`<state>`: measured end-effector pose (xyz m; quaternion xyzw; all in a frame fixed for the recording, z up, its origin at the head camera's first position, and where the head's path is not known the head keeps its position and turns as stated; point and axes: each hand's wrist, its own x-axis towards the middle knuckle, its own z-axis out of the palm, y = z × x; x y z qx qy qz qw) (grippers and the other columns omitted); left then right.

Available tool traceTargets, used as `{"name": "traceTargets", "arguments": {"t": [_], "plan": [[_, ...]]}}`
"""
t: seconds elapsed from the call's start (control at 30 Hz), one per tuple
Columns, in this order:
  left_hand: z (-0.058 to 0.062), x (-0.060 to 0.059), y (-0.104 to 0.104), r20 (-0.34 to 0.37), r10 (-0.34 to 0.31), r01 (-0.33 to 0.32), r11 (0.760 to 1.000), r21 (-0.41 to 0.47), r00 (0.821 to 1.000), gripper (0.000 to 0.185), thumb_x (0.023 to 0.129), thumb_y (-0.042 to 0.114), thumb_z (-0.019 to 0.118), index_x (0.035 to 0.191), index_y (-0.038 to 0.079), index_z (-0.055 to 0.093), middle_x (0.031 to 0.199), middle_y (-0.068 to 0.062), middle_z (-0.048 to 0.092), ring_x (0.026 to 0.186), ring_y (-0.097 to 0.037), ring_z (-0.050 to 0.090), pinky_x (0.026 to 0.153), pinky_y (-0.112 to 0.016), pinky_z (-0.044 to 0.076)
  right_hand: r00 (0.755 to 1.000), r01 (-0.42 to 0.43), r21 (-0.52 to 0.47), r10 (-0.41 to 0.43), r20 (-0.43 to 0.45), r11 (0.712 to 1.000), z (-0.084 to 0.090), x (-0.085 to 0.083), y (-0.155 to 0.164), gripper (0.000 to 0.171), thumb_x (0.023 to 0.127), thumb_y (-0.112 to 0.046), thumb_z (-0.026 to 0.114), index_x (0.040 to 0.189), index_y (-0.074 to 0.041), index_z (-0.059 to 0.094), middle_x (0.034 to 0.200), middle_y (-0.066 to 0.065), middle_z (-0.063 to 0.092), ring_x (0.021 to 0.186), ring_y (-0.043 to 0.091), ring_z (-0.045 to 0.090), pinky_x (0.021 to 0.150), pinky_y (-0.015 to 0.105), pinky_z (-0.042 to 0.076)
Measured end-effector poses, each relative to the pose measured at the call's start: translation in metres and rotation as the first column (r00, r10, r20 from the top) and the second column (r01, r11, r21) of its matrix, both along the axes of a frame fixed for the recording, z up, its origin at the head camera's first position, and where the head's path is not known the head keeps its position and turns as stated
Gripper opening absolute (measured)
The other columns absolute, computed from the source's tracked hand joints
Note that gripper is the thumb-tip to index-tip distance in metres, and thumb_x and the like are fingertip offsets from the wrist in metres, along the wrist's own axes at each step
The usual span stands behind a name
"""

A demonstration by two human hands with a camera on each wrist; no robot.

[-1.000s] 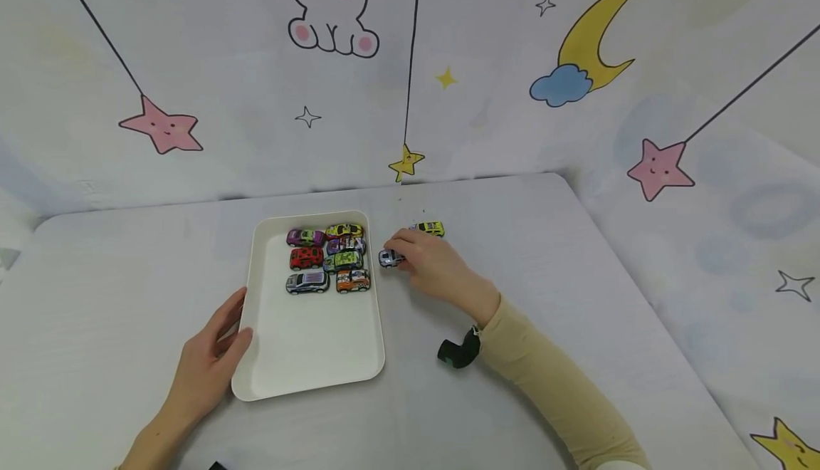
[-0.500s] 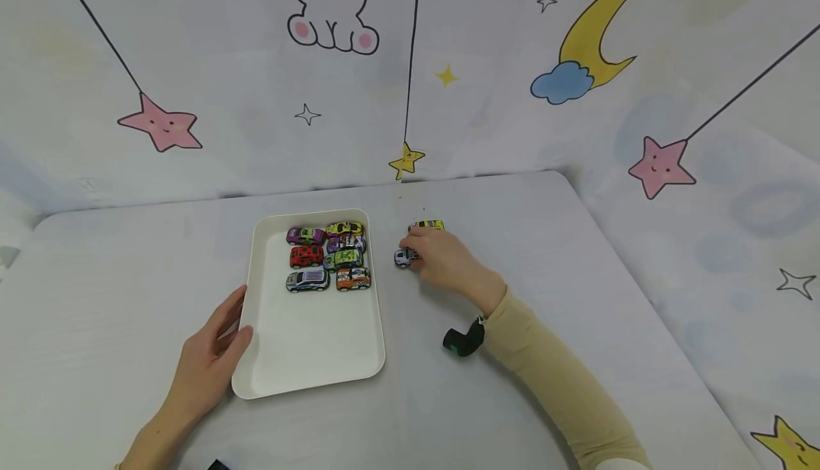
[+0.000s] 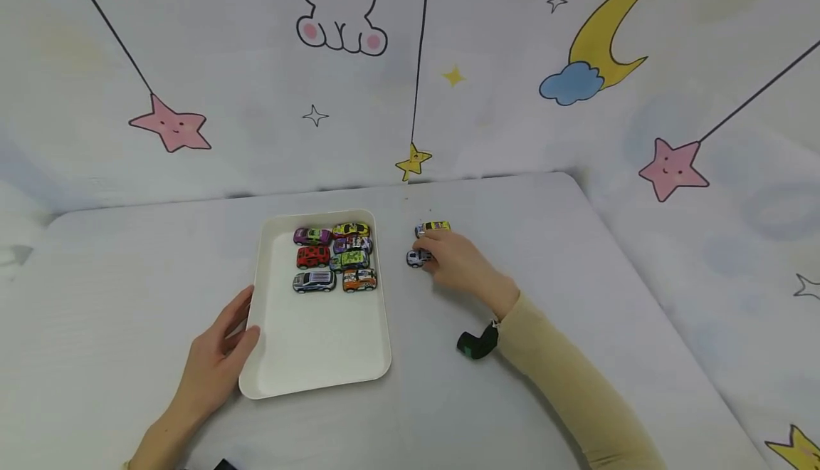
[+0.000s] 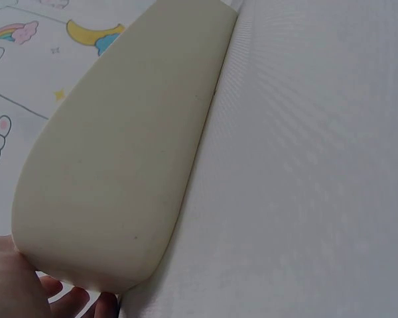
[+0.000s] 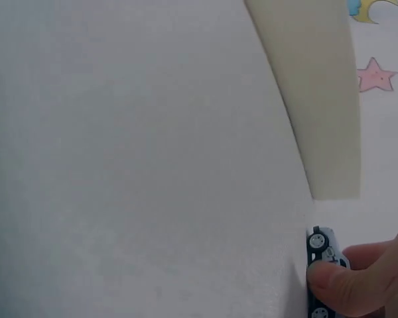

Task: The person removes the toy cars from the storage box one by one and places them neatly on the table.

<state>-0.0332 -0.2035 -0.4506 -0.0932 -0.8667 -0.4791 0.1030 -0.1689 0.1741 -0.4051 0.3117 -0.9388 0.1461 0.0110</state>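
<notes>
In the head view, a white tray [image 3: 314,356] holds several toy cars in two columns, among them a red car [image 3: 313,256] and an orange-and-white one [image 3: 359,280]. My left hand [image 3: 218,356] holds the tray's left side, thumb at the rim and fingers against the outer wall. The left wrist view shows that outer wall [image 4: 113,152] close up. Right of the tray, my right hand [image 3: 464,267] pinches a silver-white toy car [image 3: 419,258] between thumb and fingers, low at the table. Just behind it stands a yellow toy car [image 3: 433,227], partly covered by the hand.
A black curved object [image 3: 477,344] lies beside the right wrist. Part of a dark object [image 3: 225,465] shows at the bottom edge. The white table [image 3: 544,235] ends at a back wall [image 3: 359,135] printed with stars and a moon.
My right hand has carried the silver-white car rightward, away from the tray's edge to in front of the yellow car. The left hand stays on the tray.
</notes>
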Motion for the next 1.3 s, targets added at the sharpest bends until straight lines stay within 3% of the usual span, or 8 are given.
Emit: {"name": "traceTargets", "arguments": {"t": [0.17,0.43,0.7,0.9,1.0,1.3], "plan": [[-0.001,0.0,0.001,-0.003,0.009,-0.009,1.0,-0.002,1.0,0.061,0.098,0.003,0.059,0.154,0.016,0.04,0.147,-0.021,0.051,0.123,0.017,0.045,0.09,0.0,0.042,0.992,-0.063,-0.166,0.043,-0.119,0.984,-0.02,0.005,0.015,0.032,0.089,-0.003,0.072,0.12,-0.003,0.068,0.122,0.011,0.067,0.118,0.029,0.06,0.104,0.044,0.05],[-0.001,0.001,0.0,-0.001,0.016,-0.016,1.0,-0.012,1.0,0.062,0.098,0.003,0.059,0.154,0.017,0.039,0.146,-0.021,0.051,0.122,0.019,0.044,0.09,0.001,0.041,0.978,-0.122,-0.406,0.04,-0.205,0.906,-0.049,0.0,0.027,0.036,0.088,-0.005,0.074,0.123,-0.003,0.066,0.123,0.01,0.065,0.116,0.024,0.06,0.104,0.041,0.05],[-0.001,0.0,0.002,-0.006,0.005,-0.005,1.0,-0.007,1.0,0.062,0.097,0.002,0.06,0.154,0.016,0.039,0.147,-0.02,0.051,0.123,0.017,0.045,0.09,0.0,0.042,0.973,-0.054,-0.451,-0.055,-0.225,0.891,-0.049,0.0,0.03,0.036,0.084,0.0,0.075,0.119,-0.002,0.068,0.12,0.011,0.066,0.113,0.025,0.06,0.109,0.042,0.046],[-0.001,-0.001,0.002,0.002,0.005,-0.004,1.0,-0.019,1.0,0.062,0.098,0.004,0.06,0.155,0.016,0.038,0.147,-0.021,0.051,0.123,0.019,0.043,0.091,0.001,0.04,0.958,-0.06,-0.497,-0.09,-0.272,0.866,-0.05,-0.002,0.031,0.034,0.082,0.003,0.077,0.115,0.001,0.069,0.116,0.012,0.067,0.108,0.026,0.062,0.095,0.041,0.054],[-0.001,-0.001,0.002,0.004,0.004,-0.004,1.0,-0.017,1.0,0.062,0.098,0.004,0.059,0.155,0.016,0.038,0.147,-0.021,0.05,0.123,0.019,0.043,0.09,0.001,0.041,0.957,-0.053,-0.51,-0.102,-0.273,0.859,-0.049,-0.002,0.031,0.034,0.082,0.005,0.077,0.115,0.001,0.069,0.115,0.011,0.067,0.108,0.027,0.062,0.095,0.042,0.054],[-0.002,-0.001,0.002,0.01,0.006,-0.006,1.0,-0.019,1.0,0.062,0.098,0.004,0.059,0.155,0.017,0.038,0.148,-0.021,0.05,0.122,0.019,0.043,0.089,0.001,0.041,0.951,-0.025,-0.51,-0.137,-0.277,0.86,-0.049,-0.003,0.031,0.036,0.081,0.01,0.074,0.115,0.0,0.069,0.115,0.011,0.067,0.108,0.026,0.062,0.095,0.041,0.053]]}}
